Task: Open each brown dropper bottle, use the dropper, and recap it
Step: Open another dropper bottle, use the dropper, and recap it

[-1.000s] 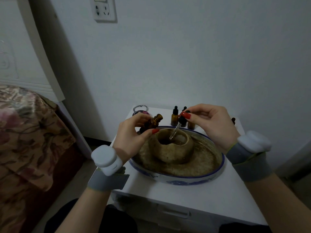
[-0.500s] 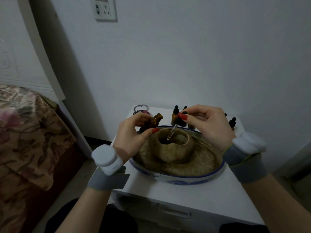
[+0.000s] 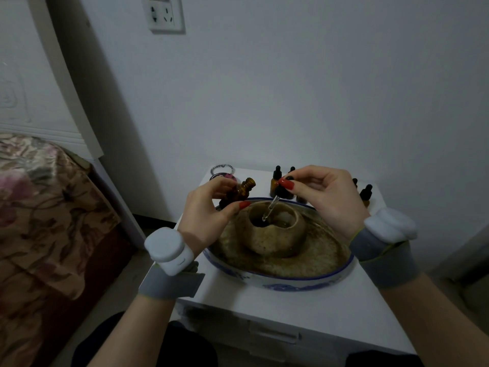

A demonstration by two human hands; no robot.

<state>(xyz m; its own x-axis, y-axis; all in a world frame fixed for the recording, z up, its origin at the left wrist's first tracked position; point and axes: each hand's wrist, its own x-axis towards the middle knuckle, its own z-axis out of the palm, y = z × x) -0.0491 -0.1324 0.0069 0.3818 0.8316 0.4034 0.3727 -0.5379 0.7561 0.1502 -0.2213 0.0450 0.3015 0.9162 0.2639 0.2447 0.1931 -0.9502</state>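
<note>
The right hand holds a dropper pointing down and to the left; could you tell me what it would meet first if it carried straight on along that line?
Probably the inside of the stone bowl: the right hand aims the dropper into its dark hollow, though the depth is unclear.

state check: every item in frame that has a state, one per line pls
Open bottle: uncapped, tilted, held by left hand.
Dropper: out of its bottle, pinched by right hand, tip over stone bowl.
Capped bottles: upright at the table's back.
Dish: on table, bowl inside.
</note>
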